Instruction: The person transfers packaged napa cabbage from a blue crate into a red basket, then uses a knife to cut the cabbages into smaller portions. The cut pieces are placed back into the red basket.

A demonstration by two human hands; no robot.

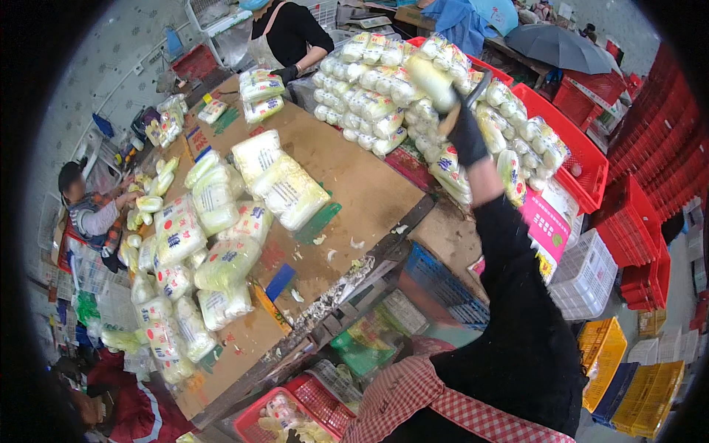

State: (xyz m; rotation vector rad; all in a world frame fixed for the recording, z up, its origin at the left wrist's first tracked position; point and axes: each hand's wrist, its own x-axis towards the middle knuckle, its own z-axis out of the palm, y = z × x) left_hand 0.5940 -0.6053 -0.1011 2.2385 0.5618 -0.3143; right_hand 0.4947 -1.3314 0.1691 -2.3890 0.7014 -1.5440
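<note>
My right hand [468, 133], in a black glove, reaches over the piled packs at the upper right. It is blurred and appears to grip the end of a pale, elongated napa cabbage [432, 83]. A dark curved thing [481, 88] shows beside the fingers; its kind is unclear. Under and around the hand lie plastic-wrapped vegetable packs [376, 102]. Of my left hand, only what look like dark gloved fingertips [293, 437] show at the bottom edge, near a red basket [246, 423] of wrapped vegetables. More wrapped napa cabbages [180, 230] are heaped on the table [354, 166].
One person [288, 33] across the table has a gloved hand on stacked packs [261, 86]. Another person [91, 213] handles small cabbages at the left. Red crates [587, 155], a white crate [584, 277] and yellow crates [604, 360] stand at the right. Leaf scraps [357, 243] lie near the table edge.
</note>
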